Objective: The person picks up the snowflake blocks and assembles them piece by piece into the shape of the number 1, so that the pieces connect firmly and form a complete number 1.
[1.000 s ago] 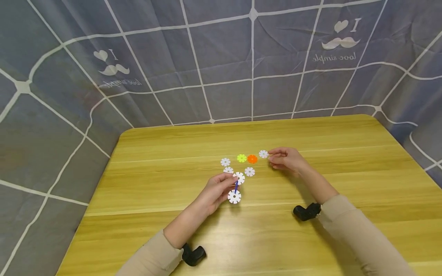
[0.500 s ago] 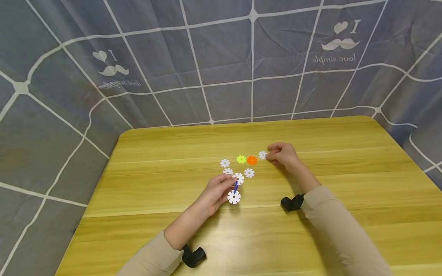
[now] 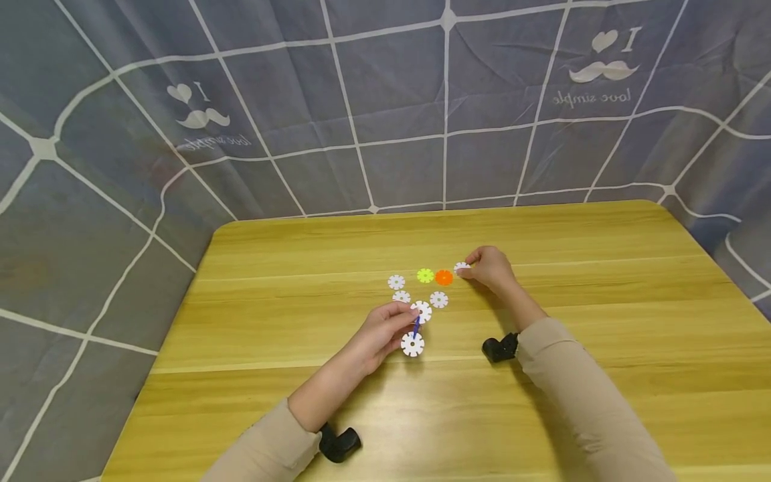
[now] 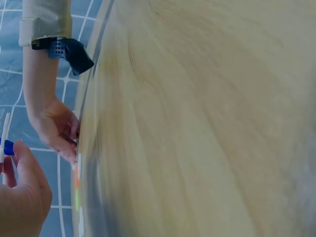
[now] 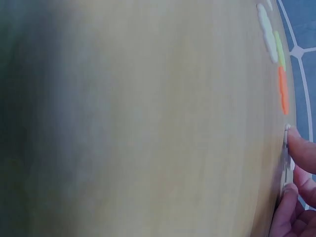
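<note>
My left hand [image 3: 378, 335] grips a joined piece above the table: an upper white notched disc [image 3: 424, 312] and a lower white notched disc [image 3: 412, 345], linked by a blue disc [image 3: 416, 327] seen edge-on. The blue disc [image 4: 8, 147] also shows at the fingertips in the left wrist view. At the right end of the loose pieces, my right hand [image 3: 492, 269] pinches a white notched disc [image 3: 460, 267] at table level, partly covering it. In the right wrist view, thumb and fingers hold the rim of that white disc [image 5: 286, 148].
Left of the right hand lie an orange disc [image 3: 444, 277] and a yellow-green disc [image 3: 425, 276]. Three more white discs lie nearby, one [image 3: 439, 299] in front of the orange disc. A grey curtain [image 3: 397, 167] hangs behind the wooden table [image 3: 578, 281].
My right hand has moved left onto the end white disc, and its fingers have closed on the rim. The left hand keeps its hold on the joined discs, almost still.
</note>
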Demonstrator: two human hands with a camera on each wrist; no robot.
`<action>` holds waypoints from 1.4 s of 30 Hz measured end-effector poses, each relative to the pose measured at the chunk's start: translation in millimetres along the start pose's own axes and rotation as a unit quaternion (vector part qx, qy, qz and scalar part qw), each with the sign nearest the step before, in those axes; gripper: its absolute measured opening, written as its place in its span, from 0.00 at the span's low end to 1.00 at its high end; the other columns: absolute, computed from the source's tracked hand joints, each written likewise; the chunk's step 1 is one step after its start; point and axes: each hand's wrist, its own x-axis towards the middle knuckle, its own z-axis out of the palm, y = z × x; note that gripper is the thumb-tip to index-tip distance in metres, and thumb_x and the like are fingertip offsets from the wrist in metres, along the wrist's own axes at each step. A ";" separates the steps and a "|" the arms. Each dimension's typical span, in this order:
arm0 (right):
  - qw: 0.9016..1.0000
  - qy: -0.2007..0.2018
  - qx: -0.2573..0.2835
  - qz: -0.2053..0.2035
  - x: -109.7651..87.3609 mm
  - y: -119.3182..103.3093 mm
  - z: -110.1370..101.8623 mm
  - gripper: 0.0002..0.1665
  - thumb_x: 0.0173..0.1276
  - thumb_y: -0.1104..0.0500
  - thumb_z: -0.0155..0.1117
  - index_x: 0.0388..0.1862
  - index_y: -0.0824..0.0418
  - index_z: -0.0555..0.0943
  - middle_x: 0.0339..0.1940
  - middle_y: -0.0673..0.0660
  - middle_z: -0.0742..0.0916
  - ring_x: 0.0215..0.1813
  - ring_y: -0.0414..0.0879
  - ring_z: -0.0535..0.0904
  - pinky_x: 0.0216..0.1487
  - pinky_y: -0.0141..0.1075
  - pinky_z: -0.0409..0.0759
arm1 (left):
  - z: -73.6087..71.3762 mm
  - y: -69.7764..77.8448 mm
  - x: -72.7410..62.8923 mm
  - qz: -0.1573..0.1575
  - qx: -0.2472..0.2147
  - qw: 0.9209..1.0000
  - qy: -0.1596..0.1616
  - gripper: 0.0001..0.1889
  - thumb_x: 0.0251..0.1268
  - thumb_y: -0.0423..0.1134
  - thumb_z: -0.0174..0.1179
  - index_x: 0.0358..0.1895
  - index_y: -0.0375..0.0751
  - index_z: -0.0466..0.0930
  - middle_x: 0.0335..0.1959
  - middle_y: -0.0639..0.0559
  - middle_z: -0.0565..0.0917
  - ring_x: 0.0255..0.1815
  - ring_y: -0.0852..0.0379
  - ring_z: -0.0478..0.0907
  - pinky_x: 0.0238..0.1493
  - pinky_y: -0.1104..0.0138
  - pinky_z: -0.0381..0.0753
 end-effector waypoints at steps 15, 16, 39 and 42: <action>0.977 -0.080 0.199 0.006 -6.0 3.9 -4.0 0.19 0.61 0.72 0.62 0.51 0.76 0.72 0.23 0.54 0.77 0.24 0.40 0.77 0.29 0.29 0.80 | 0.9 2.6 1.0 0.012 -0.001 1.000 0.005 0.03 0.66 0.34 0.56 0.37 0.37 0.75 0.30 0.55 0.77 0.32 0.61 0.76 0.30 0.74 0.74; 0.975 -0.085 0.203 0.007 -7.9 3.4 -3.8 0.20 0.62 0.72 0.61 0.52 0.76 0.72 0.24 0.54 0.78 0.24 0.40 0.77 0.29 0.29 0.80 | 0.9 2.9 0.7 0.013 -0.001 1.000 0.006 0.03 0.66 0.34 0.56 0.37 0.37 0.75 0.30 0.55 0.77 0.33 0.61 0.76 0.30 0.74 0.74; 0.954 -0.167 0.242 -0.061 -42.3 -19.3 3.3 0.20 0.65 0.71 0.57 0.55 0.77 0.70 0.22 0.53 0.78 0.25 0.41 0.78 0.33 0.34 0.82 | -0.3 1.9 -5.2 0.009 0.006 1.000 0.012 0.03 0.66 0.35 0.56 0.36 0.39 0.76 0.31 0.55 0.78 0.34 0.61 0.76 0.31 0.74 0.75; 0.946 -0.182 0.260 -0.068 -45.8 -23.6 4.2 0.20 0.66 0.71 0.56 0.56 0.77 0.70 0.23 0.53 0.78 0.25 0.41 0.78 0.34 0.35 0.82 | -0.4 0.6 -5.3 0.009 0.003 1.000 0.013 0.03 0.66 0.35 0.56 0.36 0.39 0.76 0.31 0.55 0.78 0.34 0.61 0.76 0.31 0.74 0.75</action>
